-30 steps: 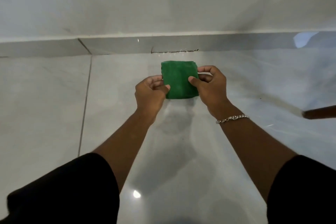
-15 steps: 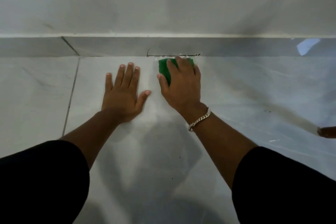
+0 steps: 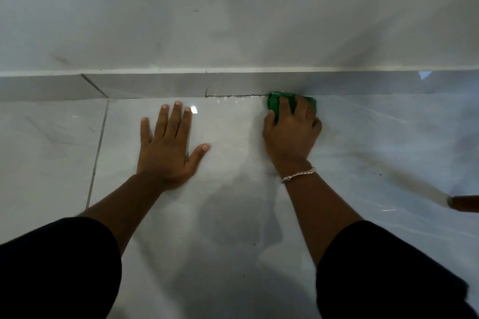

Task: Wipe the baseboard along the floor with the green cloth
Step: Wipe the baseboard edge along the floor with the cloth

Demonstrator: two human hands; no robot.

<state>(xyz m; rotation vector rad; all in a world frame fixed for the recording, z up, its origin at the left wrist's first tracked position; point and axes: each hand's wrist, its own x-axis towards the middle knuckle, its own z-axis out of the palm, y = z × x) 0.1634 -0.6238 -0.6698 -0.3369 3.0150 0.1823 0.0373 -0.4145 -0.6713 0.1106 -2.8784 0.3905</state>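
Glossy pale tiled floor (image 3: 233,215) meeting a grey baseboard (image 3: 155,84) beneath a light wall (image 3: 233,8). The right hand (image 3: 291,134), a bracelet (image 3: 298,175) at its wrist, clamps the bunched green cloth (image 3: 274,102) against the foot of the baseboard, at the right end of a dark crack line (image 3: 233,96). The left hand (image 3: 168,147) lies flat on the floor, fingers spread, holding nothing, well apart from the cloth.

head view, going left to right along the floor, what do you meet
grout line → left hand, flat on the floor → right hand on the green cloth at the baseboard → brown object at the right edge
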